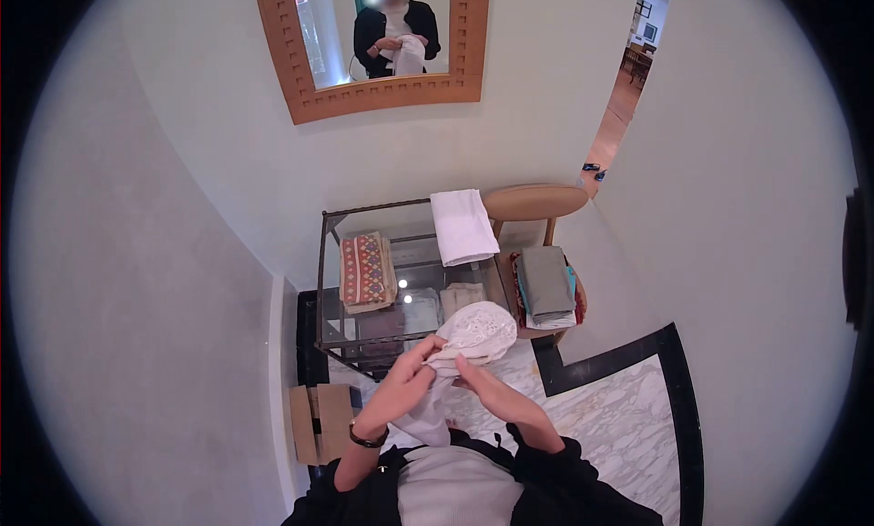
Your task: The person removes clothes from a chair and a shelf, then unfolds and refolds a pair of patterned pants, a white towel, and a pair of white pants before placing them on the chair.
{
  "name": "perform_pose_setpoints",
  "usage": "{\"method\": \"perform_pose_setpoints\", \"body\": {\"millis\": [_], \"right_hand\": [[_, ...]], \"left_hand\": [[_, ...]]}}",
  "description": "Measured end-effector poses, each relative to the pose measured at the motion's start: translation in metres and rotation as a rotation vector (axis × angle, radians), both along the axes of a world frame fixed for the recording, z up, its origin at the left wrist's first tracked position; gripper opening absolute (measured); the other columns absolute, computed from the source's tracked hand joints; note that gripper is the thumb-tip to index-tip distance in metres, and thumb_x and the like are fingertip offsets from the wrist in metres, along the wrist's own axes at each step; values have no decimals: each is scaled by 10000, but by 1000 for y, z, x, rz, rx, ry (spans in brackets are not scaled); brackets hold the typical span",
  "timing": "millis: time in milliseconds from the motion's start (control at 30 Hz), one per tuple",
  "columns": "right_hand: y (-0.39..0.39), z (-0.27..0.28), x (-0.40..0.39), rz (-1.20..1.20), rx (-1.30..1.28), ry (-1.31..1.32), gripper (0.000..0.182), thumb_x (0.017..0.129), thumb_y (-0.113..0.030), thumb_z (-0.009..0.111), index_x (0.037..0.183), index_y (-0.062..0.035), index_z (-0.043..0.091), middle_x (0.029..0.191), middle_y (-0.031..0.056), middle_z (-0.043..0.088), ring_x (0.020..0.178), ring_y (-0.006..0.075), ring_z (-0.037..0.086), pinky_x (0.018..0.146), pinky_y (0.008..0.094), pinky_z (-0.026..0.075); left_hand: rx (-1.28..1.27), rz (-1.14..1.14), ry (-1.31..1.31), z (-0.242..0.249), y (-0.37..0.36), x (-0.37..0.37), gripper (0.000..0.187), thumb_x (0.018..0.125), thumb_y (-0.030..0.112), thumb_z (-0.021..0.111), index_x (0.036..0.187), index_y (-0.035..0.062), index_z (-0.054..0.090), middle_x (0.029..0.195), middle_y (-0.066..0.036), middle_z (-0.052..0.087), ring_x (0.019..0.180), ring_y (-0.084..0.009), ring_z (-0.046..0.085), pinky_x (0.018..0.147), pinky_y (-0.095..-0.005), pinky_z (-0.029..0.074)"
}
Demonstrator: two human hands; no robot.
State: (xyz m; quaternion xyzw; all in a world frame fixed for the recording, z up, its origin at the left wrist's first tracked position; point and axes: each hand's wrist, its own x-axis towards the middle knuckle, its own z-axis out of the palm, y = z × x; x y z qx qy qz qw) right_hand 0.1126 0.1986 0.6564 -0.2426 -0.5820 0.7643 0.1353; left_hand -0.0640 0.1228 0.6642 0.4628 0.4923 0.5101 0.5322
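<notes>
A white cloth with a lacy, rounded end [480,330] is bunched up in front of my body. My left hand [411,377] is closed around its gathered part, with thumb and fingers pinching the fabric. On the other side, my right hand [487,389] grips the same cloth, its thumb lying on top. The lacy end sticks out beyond my fingers, while a loose length hangs below my hands toward my lap. Beyond the cloth stands a glass-topped table with a dark metal frame [320,271]. Some of my fingers are hidden by the fabric.
A patterned folded textile stack [366,273] and a folded white cloth [464,227] lie on the glass table. More folded cloths sit on its lower shelf. A chair [537,201] at right bears folded fabrics [548,282]. A cardboard box [335,421] stands lower left; a mirror [387,103] hangs above.
</notes>
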Motion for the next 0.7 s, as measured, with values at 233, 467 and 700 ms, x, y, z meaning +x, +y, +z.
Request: {"method": "perform_pose_setpoints", "body": {"millis": [233,467,700], "right_hand": [[25,63,30,-29,504,-285,338,979,-235,579,1182,33,607,1099,152,653,1075,135,594,866,258,472],[30,70,15,-323,1292,-38,338,830,-207,728,1123,-55,654,1088,85,625,994,230,594,763,326,452],[54,65,3,-170,1309,72,305,834,-149,700,1112,-34,656,1046,102,637,946,286,610,791,376,462]], "left_hand": [[-76,61,-457,12,-5,-12,424,791,42,481,1201,-64,508,1183,-78,561,1102,-121,507,971,-220,366],[-29,-84,-90,25,3,-19,344,875,77,451,1194,-37,508,1103,-41,544,1036,-108,478,943,-227,362],[75,-108,129,50,20,-40,275,920,79,442,1170,-9,513,985,-15,524,915,-108,461,830,-249,398]]}}
